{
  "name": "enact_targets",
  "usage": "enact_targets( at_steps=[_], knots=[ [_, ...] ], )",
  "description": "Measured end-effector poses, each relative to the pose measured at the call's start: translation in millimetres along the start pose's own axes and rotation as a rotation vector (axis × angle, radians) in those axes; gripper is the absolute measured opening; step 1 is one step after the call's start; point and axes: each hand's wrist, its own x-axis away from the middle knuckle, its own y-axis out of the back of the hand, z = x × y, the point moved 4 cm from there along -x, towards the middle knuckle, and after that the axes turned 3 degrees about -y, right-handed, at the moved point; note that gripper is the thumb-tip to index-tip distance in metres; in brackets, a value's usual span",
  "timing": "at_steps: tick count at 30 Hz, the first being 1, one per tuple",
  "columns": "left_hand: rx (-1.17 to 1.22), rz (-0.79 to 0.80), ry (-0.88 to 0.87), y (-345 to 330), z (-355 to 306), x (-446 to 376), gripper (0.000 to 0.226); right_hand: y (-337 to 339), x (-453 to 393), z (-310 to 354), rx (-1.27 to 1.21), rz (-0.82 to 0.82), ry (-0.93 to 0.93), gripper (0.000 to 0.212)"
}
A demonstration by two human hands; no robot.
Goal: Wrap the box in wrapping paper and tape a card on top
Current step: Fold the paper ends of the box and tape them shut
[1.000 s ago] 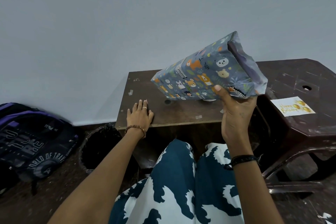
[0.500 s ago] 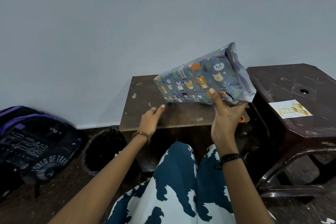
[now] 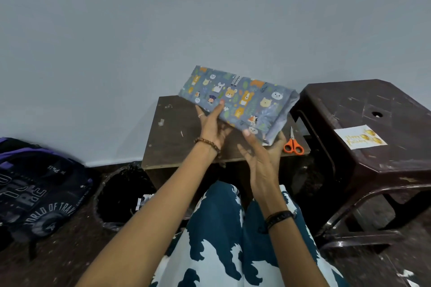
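- Nearest, the person's patterned lap is filling the bottom of the view.
- The right hand [image 3: 261, 154] is cupping the box [image 3: 235, 98] from below at its near right corner, fingers partly curled, thumb pressing on top.
- The left hand [image 3: 213, 123] is gripping the box's near edge, thumb on top, other fingers hidden beneath.
- The box, covered in animal-print paper, is being held tilted above the small table [image 3: 172, 137].
- Its right end is looking loose and unfolded; creasing it flat against the table would likely help.
- Scissors [image 3: 292, 144] are lying on the table just beside the box.
- Farther right, the card [image 3: 360, 139] is waiting on a stool [image 3: 373, 100].
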Motion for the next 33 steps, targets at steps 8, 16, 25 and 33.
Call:
enact_targets(
  at_steps=[8, 16, 25, 33],
  knots=[
    [-0.270, 0.058, -0.085, 46, -37, -26, 0.060, 42, -21, -6, 0.271, 0.223, 0.012, 0.064],
    [-0.493, -0.140, -0.060, 80, -9, -30, 0.061, 48, -30, -40, 0.668, 0.191, 0.131, 0.027],
    [-0.670, -0.062, -0.130, 71, 4, -19, 0.051, 50, -46, -49, 0.826, 0.080, 0.237, 0.020],
    [-0.726, 0.088, -0.136, 73, 40, 71, 0.090, 54, -50, -51, 0.910, 0.033, 0.274, 0.013]
  ],
)
